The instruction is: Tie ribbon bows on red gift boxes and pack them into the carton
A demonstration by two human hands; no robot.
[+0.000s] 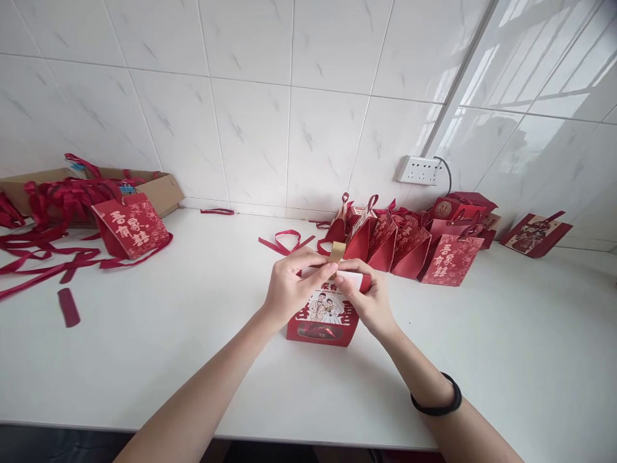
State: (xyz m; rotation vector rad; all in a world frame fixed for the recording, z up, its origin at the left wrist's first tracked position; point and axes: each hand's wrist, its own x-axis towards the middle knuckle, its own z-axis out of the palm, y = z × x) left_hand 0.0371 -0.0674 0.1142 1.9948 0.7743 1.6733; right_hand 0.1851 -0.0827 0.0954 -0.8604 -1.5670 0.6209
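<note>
A red paper gift box (324, 310) with a printed wedding couple stands upright in front of me, and shiny red wrapping shows through its oval window. My left hand (290, 281) and my right hand (372, 297) are closed at its top edge, thumbs toward me. Between the fingertips rises a short gold ribbon (339, 249), pinched by the left thumb and fingers. The right thumb and fingers press on the box's white-and-red top flap beside it. A dark red ribbon loop (324, 244) shows just behind the fingers.
Several red gift boxes (409, 251) stand behind and right, with one more (536, 235) farther right. At left are a cardboard carton (166, 193) of red ribbons, a red box (132, 225) and a loose strip (68, 307). A power strip (420, 170) is against the tiled wall.
</note>
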